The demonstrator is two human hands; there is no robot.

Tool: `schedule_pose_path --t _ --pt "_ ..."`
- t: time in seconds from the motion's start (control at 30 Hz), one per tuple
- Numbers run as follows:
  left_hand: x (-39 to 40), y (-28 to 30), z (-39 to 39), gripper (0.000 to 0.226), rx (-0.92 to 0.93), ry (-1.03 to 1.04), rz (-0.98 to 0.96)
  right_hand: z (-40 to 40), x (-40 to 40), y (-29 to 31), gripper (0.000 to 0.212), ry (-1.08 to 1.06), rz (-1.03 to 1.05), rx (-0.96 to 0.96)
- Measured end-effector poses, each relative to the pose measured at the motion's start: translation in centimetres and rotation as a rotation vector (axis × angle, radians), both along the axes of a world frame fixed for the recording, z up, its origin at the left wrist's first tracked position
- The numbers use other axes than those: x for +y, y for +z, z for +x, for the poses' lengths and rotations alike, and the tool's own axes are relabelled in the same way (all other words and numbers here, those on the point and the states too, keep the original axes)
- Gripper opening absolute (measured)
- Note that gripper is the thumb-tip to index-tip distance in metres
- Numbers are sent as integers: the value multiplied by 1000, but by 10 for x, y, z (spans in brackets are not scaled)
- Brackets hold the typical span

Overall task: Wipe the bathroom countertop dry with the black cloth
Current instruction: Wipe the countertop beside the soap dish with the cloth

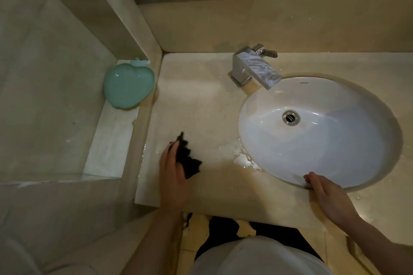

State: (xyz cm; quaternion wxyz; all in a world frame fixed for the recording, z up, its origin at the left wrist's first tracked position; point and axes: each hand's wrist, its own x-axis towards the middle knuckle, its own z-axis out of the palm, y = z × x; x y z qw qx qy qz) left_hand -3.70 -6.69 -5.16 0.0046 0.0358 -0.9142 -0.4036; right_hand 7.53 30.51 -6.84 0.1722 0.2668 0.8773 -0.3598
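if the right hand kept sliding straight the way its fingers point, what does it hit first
The right hand lies open with its fingers at the sink rim, pointing up-left. Going on, it would likely meet the puddle on the countertop first; depth is unclear.

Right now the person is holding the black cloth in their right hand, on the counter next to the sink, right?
Not quite. The head view shows the black cloth held in the left hand, on the counter next to the sink. The right hand is open, with its fingers resting on the sink's near rim.
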Motion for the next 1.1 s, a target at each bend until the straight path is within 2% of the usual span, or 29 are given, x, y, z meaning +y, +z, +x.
schedule_pose_path --t 0.07,0.23,0.33,0.47,0.53,0.67,0.83,1.0,1.1 --pt "-42 -5 3 57 -26 40 -57 1 -3 -4 85 54 68 29" --pt "-100 -22 11 69 -127 -123 -196 3 -3 -9 101 100 125 43" --pt "-104 -32 16 70 -135 -251 -300 0 -6 -2 112 11 67 -2" --pt "-95 -38 26 74 -164 -350 -292 -2 -14 6 114 25 97 -9" --pt "-89 -40 33 75 -145 -413 -270 -2 -19 6 107 49 142 28" --pt "-67 -44 42 82 -118 -503 -282 -1 -27 0 77 133 290 79" --pt "-23 -47 46 98 -131 -607 -316 4 -24 -8 65 199 349 74" --pt "41 -49 48 99 -110 -624 -340 9 -14 -14 62 241 326 75" --pt "84 -51 47 90 -81 -597 -320 11 -8 -12 55 298 294 62"
